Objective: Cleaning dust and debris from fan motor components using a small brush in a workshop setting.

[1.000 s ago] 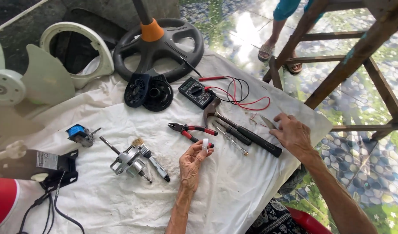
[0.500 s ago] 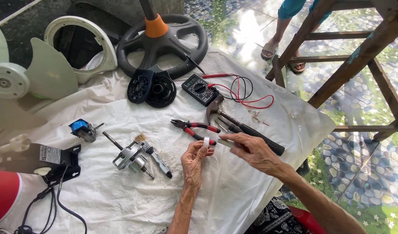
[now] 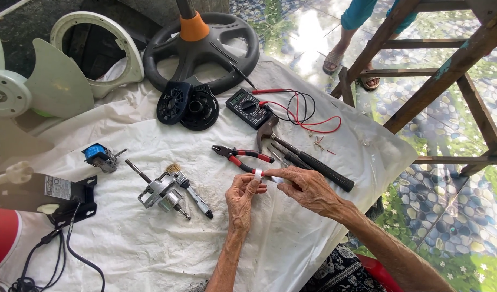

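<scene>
Over the white cloth (image 3: 151, 243), both hands' fingers (image 3: 252, 186) pinch one small white ring (image 3: 257, 174) — pale, short, tube-like.

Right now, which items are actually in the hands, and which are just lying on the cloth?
In hand:
small white ring, pinched by left hand and right hand

Lying about:
red-handled pliers
hammer
multimeter
paintbrush
fan motor

- Single view: head-worn camera, looking steeply down and forward onto the white-sheeted counter (image 3: 151, 238)
- Close range; both hands (image 3: 275, 189) sit just below frame centre, forearms entering from the bottom edge
- Upper frame reaches the tiled floor (image 3: 313, 32) and a wooden frame (image 3: 448, 70) at right
- No second view, so no overlap
</scene>
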